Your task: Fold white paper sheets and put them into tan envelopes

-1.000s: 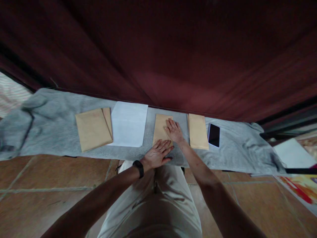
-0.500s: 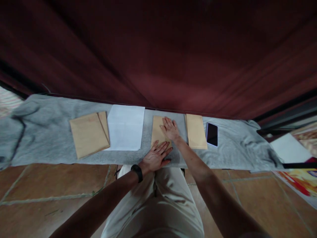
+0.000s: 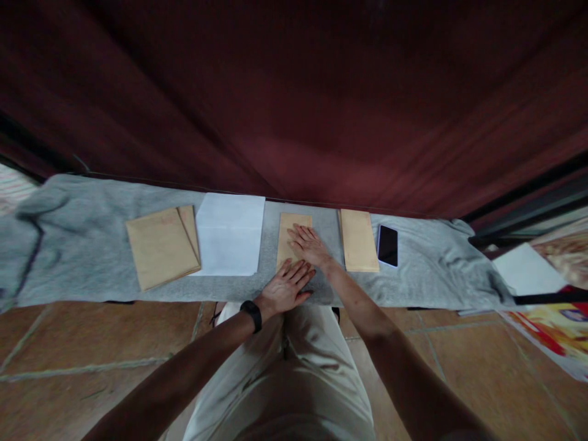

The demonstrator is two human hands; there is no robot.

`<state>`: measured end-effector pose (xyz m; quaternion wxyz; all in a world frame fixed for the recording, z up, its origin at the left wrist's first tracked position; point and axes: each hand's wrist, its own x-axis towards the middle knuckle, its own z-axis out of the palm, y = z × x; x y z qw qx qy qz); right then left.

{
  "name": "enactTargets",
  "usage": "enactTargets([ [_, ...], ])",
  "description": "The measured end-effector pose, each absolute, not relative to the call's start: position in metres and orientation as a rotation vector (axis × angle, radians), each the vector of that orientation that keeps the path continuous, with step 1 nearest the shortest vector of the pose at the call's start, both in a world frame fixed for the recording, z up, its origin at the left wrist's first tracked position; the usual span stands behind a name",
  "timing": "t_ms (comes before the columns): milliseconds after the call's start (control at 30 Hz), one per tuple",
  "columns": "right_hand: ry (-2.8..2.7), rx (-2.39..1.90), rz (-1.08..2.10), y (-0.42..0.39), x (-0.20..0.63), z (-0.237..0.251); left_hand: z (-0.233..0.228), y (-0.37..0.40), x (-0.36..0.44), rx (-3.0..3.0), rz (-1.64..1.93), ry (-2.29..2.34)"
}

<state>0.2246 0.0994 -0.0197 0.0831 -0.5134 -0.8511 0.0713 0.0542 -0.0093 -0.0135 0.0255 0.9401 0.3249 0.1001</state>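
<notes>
A tan paper envelope (image 3: 285, 229) lies flat on the grey cloth straight in front of me, partly covered by both hands. My left hand (image 3: 283, 289) rests with fingers spread across its near end; a black band circles that wrist. Higher up on the paper, my right hand (image 3: 309, 246) lies flat with its fingers stretched out. The fingertips of the left hand come close to the right palm. Neither hand grips anything.
Left of the envelope lie white paper sheets (image 3: 231, 236) and larger tan envelopes (image 3: 160, 248). To the right are a narrow stack of tan envelopes (image 3: 359, 242) and a phone (image 3: 388, 246). A dark red curtain (image 3: 294, 122) hangs behind the grey cloth (image 3: 101, 245).
My right hand has slid slightly down the envelope toward my left hand. The left hand stays at the near end. The whole view has shifted a little.
</notes>
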Motion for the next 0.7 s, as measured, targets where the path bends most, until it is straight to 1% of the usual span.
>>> enactTargets([
  [400,-2.564,-1.488,0.347,0.071,0.220,-0.018,-0.015,-0.009,0.056,2.909,0.306,0.986],
  [700,-2.529,-1.414,0.374,0.041,0.220,-0.013,-0.017,-0.014,0.057,2.965,0.276,0.999],
])
